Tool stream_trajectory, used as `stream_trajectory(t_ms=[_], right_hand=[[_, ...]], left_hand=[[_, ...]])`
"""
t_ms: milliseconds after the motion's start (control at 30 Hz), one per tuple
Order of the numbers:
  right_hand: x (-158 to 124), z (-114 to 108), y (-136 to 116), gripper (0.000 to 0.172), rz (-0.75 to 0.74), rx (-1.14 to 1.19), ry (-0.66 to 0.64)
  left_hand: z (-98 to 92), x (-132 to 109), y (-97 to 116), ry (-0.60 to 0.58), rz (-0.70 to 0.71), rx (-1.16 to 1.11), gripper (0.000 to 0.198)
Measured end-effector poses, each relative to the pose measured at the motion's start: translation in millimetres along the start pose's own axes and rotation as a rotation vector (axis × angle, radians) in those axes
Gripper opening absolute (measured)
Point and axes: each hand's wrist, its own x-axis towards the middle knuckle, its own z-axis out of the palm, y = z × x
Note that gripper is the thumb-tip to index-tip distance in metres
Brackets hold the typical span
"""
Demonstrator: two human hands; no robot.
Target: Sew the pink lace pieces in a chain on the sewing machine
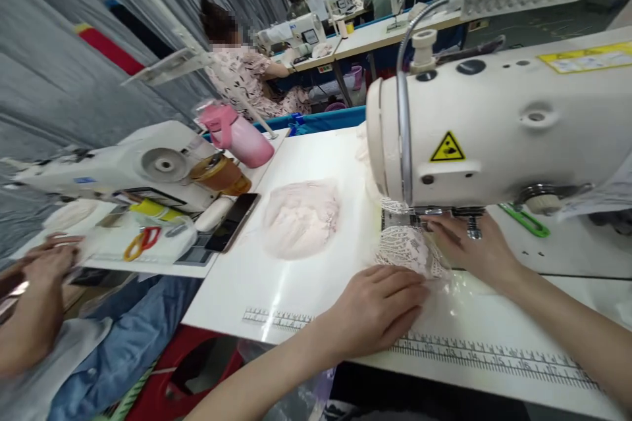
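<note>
A white sewing machine (494,125) stands over the worktable, and a piece of pale lace fabric (405,248) lies under its needle area. My left hand (378,309) rests at the near edge of the lace, its fingers close together and bent over the cloth. My right hand (476,250) is at the lace's right side, close to the presser foot, with its fingers gripping the cloth edge; the machine head partly hides the fingertips. Further left on the table lies a crumpled pale pink fabric pile (303,218), which neither hand touches.
A printed ruler (474,354) runs along the table's front edge. To the left are a phone (233,222), a pink bottle (241,135), a brown cup (224,175), scissors (143,243) and a co-worker's hands (52,253). A green tool (526,220) lies right of the needle.
</note>
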Motion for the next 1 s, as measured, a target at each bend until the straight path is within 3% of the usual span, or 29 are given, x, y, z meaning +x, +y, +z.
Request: stream_trajectory(t_ms=[133,267,433,567,767,1000], right_hand=[[3.0,-5.3,-3.6,0.031,-0.113,-0.028,-0.039],[6.9,-13.0,-1.9,0.029,-0.257,-0.022,0.005],[7.6,-15.1,-0.5,0.028,-0.183,-0.052,0.0],[7.0,-13.2,-4.8,0.025,-0.174,-0.08,-0.057],[6.8,-15.7,-5.5,0.028,-0.201,-0.092,0.01],[-1.4,-11.9,-8.3,0.037,-0.048,-0.086,-0.218]], left_hand=[[4.7,13.4,-6.1,0.11,-0.083,0.168,0.03],[9.1,21.9,-17.2,0.086,-0.091,0.329,0.033],[4.2,27.3,-25.2,0.092,-0.143,0.436,0.019],[7.5,32.6,-28.3,0.138,-0.037,0.437,0.027],[20.9,36.8,-39.8,0.119,0.019,0.435,0.031],[20.1,33.5,-52.7,0.067,-0.008,0.387,0.038]])
